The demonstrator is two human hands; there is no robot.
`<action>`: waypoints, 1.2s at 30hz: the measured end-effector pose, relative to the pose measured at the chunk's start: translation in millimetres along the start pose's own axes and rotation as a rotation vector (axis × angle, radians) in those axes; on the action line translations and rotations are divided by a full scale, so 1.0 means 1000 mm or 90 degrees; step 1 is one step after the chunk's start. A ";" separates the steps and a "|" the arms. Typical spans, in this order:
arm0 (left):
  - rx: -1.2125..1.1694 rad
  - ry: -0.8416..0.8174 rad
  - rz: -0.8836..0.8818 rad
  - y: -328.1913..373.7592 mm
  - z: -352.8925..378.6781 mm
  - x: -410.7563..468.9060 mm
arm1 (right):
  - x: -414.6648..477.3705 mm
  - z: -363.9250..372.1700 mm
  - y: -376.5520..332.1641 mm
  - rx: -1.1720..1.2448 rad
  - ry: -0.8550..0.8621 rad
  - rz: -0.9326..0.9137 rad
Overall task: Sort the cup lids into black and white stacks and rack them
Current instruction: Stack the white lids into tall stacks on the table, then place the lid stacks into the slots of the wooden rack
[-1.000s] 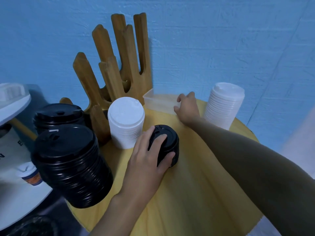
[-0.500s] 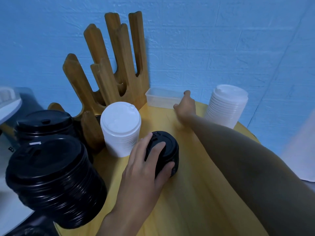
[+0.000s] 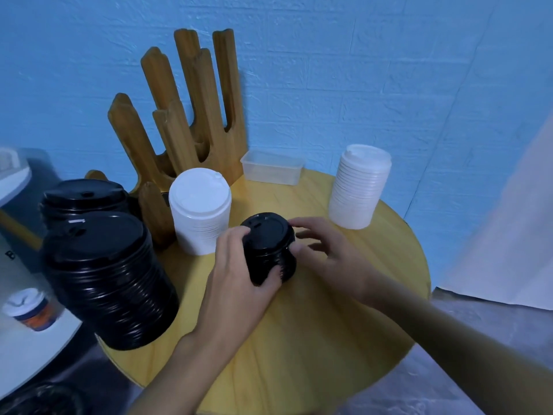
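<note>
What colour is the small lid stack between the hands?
Black; head view shows the stack best.

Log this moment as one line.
left hand: grips small black plastic lid stack | right hand: open, beside stack | stack: on yellow round table

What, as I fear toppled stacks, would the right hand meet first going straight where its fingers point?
The small black lid stack, probably; the right hand looks nearly on it, though blurred.

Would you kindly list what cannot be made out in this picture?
Head view:
- small black lid stack: its lower side is covered by the grip of the left hand.
- right hand: motion-blurred, so whether it holds that stack is unclear.
- rear black stack: partly behind the large black stack.
- paper cup: print blurred.
</note>
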State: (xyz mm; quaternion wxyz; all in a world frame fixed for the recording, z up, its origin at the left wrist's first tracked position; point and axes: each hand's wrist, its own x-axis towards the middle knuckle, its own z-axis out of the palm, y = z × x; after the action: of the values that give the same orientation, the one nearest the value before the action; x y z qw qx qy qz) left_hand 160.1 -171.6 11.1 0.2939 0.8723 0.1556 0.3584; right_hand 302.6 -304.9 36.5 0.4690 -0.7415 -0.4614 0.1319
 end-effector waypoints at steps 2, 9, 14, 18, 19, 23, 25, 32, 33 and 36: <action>-0.052 -0.032 -0.038 0.005 0.008 0.003 | -0.011 -0.004 0.003 -0.017 0.007 0.017; -0.080 -0.189 0.014 0.038 0.059 0.012 | -0.046 -0.046 0.019 -0.071 0.181 0.089; -0.111 -0.276 0.030 0.055 0.071 0.019 | -0.059 -0.072 0.029 -0.089 0.230 0.101; -0.164 -0.144 -0.066 0.052 0.051 0.015 | -0.062 -0.078 0.019 -0.203 0.273 0.103; -0.172 -0.077 -0.100 0.046 0.043 0.012 | -0.060 -0.076 0.011 -0.235 0.296 0.083; -0.163 0.123 -0.217 0.020 0.016 -0.002 | -0.033 -0.053 -0.038 -0.262 0.238 -0.045; -0.169 0.136 -0.260 0.012 0.007 -0.006 | -0.009 -0.034 -0.058 -0.268 0.168 -0.100; -0.233 0.201 -0.366 0.006 -0.003 0.001 | 0.074 0.035 -0.099 -0.234 0.019 -0.215; -0.242 0.214 -0.374 0.005 -0.004 0.003 | 0.082 0.041 -0.099 -0.237 -0.002 -0.219; -0.254 0.243 -0.366 0.000 -0.003 0.015 | 0.098 0.051 -0.098 -0.259 -0.074 -0.188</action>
State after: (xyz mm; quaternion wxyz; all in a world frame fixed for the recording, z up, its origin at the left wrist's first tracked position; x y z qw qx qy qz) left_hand 168.0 -163.6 21.1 0.5119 0.6364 0.3727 0.4404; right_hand 268.4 -183.2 113.3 0.2973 -0.7362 -0.6080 0.0088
